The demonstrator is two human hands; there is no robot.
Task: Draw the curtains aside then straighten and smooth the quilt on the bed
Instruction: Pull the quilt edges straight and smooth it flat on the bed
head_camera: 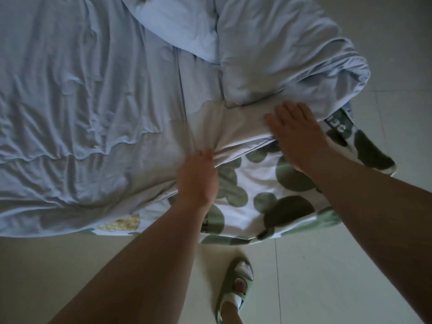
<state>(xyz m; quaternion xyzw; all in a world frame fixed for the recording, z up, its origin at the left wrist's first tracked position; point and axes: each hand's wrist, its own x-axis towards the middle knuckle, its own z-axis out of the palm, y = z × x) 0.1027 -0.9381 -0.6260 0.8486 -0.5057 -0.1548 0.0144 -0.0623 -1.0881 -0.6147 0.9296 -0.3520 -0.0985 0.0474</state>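
Note:
A pale blue quilt (93, 94) lies rumpled over the bed, with a thick fold bunched at the upper right. Its near edge is turned back over a white sheet with green dots (257, 183) that hangs over the bed's side. My left hand (196, 181) grips a gathered fold of the quilt's edge, fingers curled under the cloth. To the right, my right hand (297, 134) lies flat with straight fingers on the quilt's edge, just below the bunched fold. No curtains are in view.
Pale floor tiles (327, 277) run along the bed's near side and to the right. My foot in a green sandal and white sock (236, 288) stands on the floor close to the bed.

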